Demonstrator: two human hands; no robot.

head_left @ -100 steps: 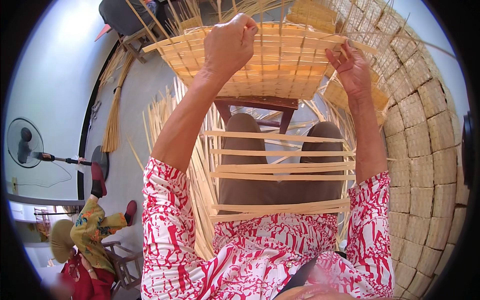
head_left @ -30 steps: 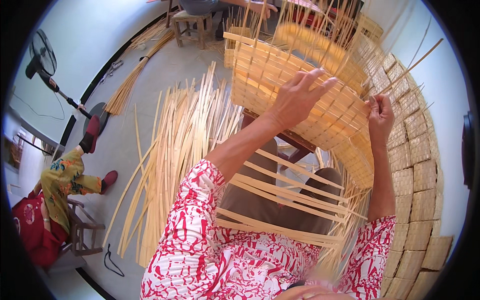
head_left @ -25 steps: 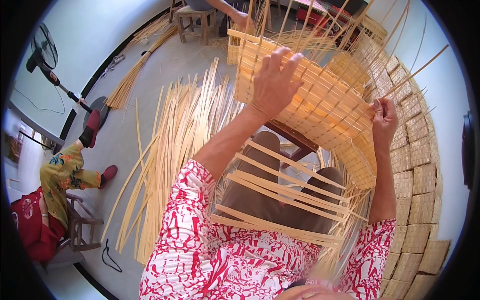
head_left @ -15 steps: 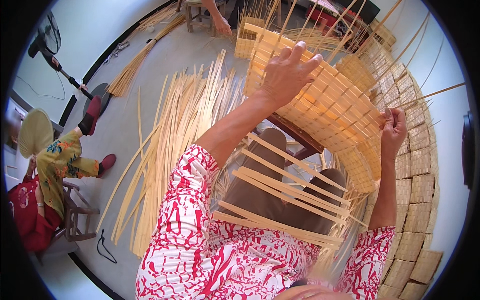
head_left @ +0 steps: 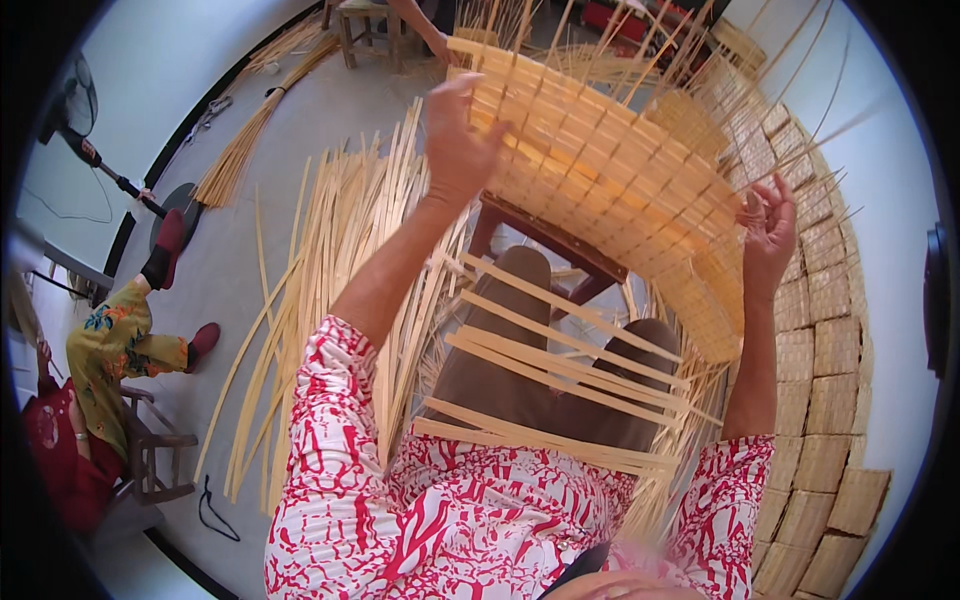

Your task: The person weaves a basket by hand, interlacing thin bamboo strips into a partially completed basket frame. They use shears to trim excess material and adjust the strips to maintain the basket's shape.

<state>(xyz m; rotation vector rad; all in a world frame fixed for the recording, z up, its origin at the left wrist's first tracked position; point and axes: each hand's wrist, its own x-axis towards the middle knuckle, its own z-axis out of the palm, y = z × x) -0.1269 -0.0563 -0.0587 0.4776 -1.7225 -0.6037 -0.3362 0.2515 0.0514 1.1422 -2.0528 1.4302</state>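
Note:
A half-woven bamboo basket [head_left: 610,170] with upright stakes stands tilted before me, its side made of pale horizontal strips. My left hand [head_left: 462,145] is at the basket's upper left end, slightly blurred, with thumb and fingers apart; its contact with the weave is partly hidden. At the right end of the side, my right hand [head_left: 768,230] pinches a thin strip near the basket's corner, fingertips close together. Several loose flat bamboo strips [head_left: 560,350] lie across my lap. A dark red stool [head_left: 550,240] shows under the basket.
Long bamboo strips [head_left: 330,260] are spread on the floor at left, with a tied bundle [head_left: 255,130] farther back. Finished woven pieces [head_left: 815,350] are stacked along the right wall. A seated person [head_left: 110,350] and a fan [head_left: 80,110] are at left; another person's arm [head_left: 415,22] reaches in at the top.
My left hand has moved left along the upper strips to the basket's end. My right hand stays at the right end, and the view has shifted slightly.

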